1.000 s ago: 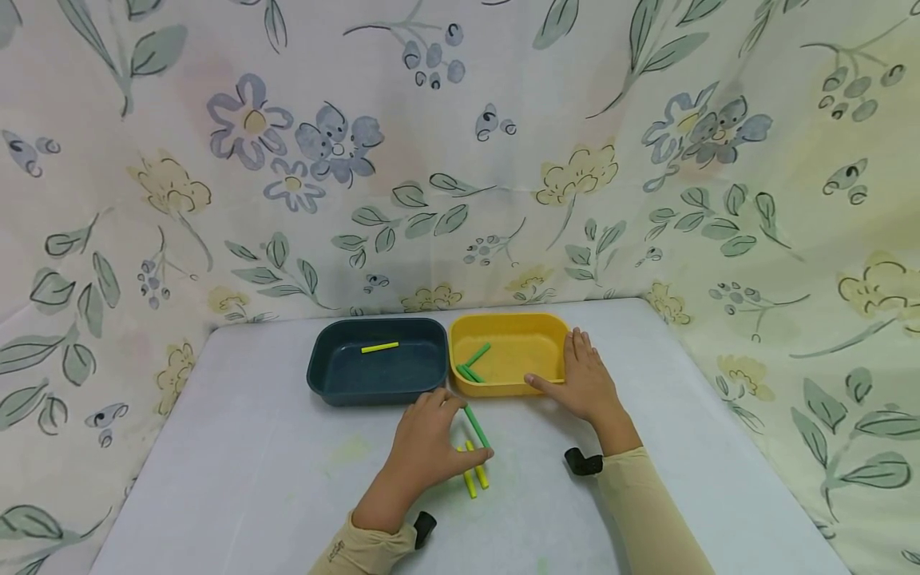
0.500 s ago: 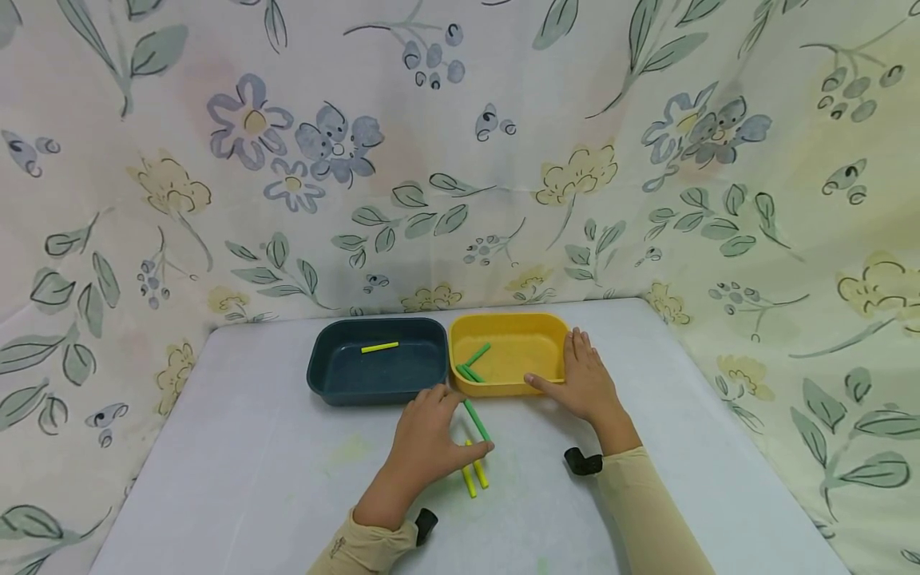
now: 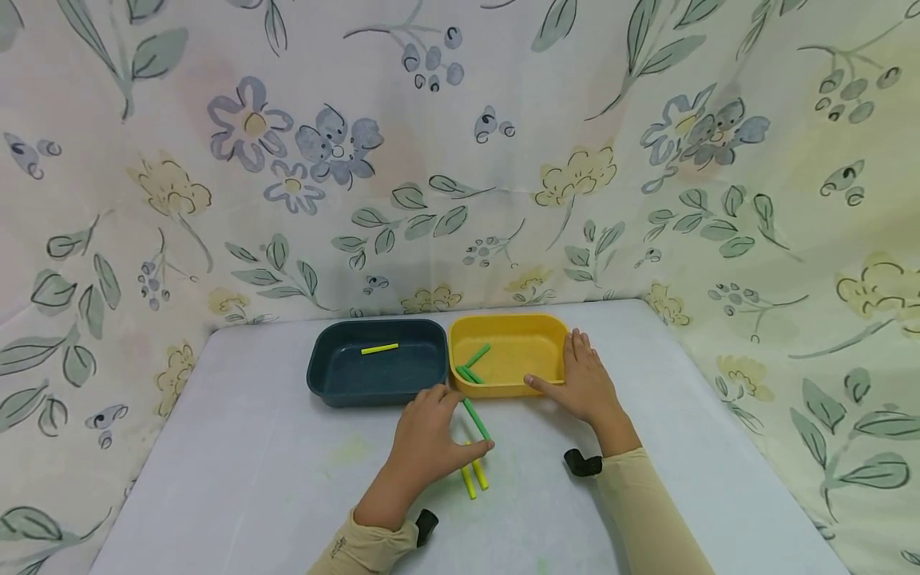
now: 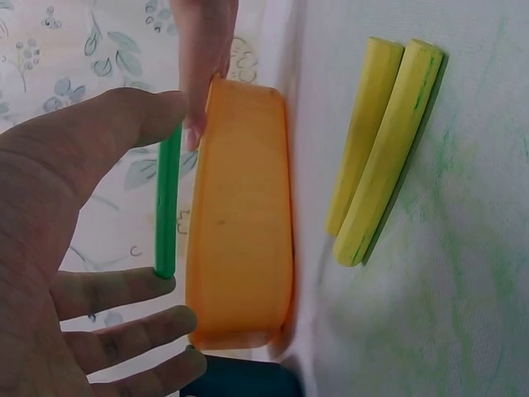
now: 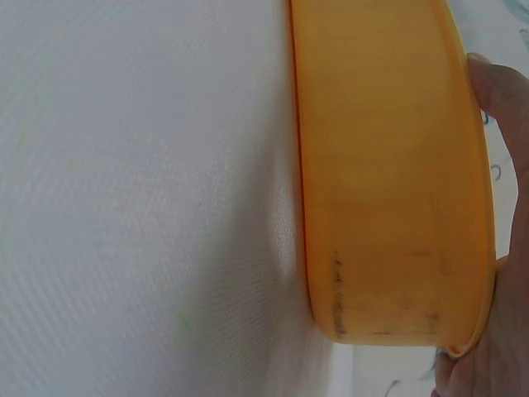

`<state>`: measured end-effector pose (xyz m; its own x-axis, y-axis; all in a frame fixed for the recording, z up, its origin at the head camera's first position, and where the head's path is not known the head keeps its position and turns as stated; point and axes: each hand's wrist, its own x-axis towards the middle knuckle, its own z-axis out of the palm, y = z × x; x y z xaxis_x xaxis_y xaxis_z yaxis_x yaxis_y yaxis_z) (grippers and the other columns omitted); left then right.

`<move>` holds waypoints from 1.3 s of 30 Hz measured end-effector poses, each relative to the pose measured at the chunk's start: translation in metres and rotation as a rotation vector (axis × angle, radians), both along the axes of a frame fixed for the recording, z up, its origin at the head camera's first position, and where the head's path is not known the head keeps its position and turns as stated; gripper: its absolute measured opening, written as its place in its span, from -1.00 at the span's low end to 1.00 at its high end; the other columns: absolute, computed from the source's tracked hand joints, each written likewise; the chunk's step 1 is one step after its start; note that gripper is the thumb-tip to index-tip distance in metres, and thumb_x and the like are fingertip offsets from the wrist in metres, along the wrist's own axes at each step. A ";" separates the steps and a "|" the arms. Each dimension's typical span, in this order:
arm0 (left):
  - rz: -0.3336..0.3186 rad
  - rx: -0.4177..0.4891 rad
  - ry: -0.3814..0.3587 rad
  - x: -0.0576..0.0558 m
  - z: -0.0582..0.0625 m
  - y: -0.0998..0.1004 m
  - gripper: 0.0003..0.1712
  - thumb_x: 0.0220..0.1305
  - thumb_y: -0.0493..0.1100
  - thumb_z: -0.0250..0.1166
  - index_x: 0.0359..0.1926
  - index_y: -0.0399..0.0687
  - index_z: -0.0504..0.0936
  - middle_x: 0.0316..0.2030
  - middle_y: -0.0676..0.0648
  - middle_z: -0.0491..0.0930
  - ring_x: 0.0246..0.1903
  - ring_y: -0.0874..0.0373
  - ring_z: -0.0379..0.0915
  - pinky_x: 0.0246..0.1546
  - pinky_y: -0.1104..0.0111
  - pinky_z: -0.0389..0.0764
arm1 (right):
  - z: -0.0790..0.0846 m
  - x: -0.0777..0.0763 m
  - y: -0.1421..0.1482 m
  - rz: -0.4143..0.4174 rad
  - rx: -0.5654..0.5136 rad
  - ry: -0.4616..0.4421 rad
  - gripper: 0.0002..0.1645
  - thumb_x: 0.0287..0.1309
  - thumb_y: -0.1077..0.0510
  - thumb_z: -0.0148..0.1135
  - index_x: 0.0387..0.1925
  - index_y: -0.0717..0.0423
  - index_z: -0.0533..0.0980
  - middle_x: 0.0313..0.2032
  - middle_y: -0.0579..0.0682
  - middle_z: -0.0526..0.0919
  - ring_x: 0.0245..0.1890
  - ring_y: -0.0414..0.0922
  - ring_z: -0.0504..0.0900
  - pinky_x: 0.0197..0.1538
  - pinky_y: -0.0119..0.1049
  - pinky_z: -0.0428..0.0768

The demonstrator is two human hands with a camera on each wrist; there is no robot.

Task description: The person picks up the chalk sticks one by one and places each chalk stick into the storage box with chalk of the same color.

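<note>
My left hand (image 3: 430, 443) holds a green chalk stick (image 4: 167, 207) lengthwise, its ends between thumb tip and index fingertip. The other fingers of that hand are spread, above the table in front of the containers. Two yellow chalk sticks (image 4: 390, 153) lie side by side on the cloth below, partly hidden by the thumb in the head view. At the yellow container (image 3: 513, 390), my right hand (image 3: 591, 385) rests on the near right corner, thumb at the front rim and straight fingers along the right side. Several green chalk sticks (image 3: 477, 354) lie inside it at the left.
Left of the yellow container, close against it, stands a dark blue container (image 3: 374, 398) with one yellow chalk stick (image 3: 379, 348) in it. White cloth (image 3: 251, 463) with faint green smudges covers the table. A floral curtain (image 3: 431, 239) hangs behind.
My left hand's thumb and the green chalk stick have shifted slightly up and away from the yellow sticks since the first frame. The right hand and both containers stay in place.
</note>
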<state>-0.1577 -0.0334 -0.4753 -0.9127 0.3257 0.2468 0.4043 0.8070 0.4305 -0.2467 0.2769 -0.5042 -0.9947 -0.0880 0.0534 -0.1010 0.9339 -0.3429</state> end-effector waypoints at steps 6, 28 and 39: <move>0.014 0.015 -0.022 -0.001 -0.001 0.001 -0.07 -0.01 0.51 0.55 0.18 -0.05 0.72 0.15 -0.13 0.65 0.08 -0.07 0.55 0.13 -0.02 0.64 | 0.000 0.000 0.000 0.001 0.002 0.009 0.65 0.12 -0.79 0.04 0.67 0.37 -0.24 0.70 0.31 -0.26 0.72 0.25 -0.26 0.70 0.22 -0.15; 0.045 0.053 0.029 -0.001 0.000 0.002 -0.12 0.01 0.44 0.59 0.19 -0.03 0.72 0.09 -0.09 0.67 0.03 -0.03 0.57 0.08 0.03 0.66 | 0.001 0.002 0.000 0.002 0.000 0.001 0.65 0.13 -0.79 0.04 0.67 0.37 -0.26 0.70 0.31 -0.28 0.72 0.25 -0.27 0.70 0.22 -0.15; 0.061 0.065 0.051 -0.004 0.000 0.003 -0.12 0.01 0.43 0.60 0.20 -0.01 0.71 0.03 -0.04 0.68 -0.03 0.01 0.56 0.04 0.09 0.67 | 0.001 0.002 -0.001 -0.002 -0.004 0.000 0.64 0.13 -0.79 0.04 0.68 0.35 -0.26 0.70 0.30 -0.28 0.73 0.24 -0.28 0.70 0.21 -0.16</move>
<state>-0.1613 -0.0305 -0.4752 -0.9160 0.2516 0.3124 0.3780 0.8020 0.4625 -0.2450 0.2759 -0.5035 -0.9949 -0.0858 0.0537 -0.0991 0.9327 -0.3468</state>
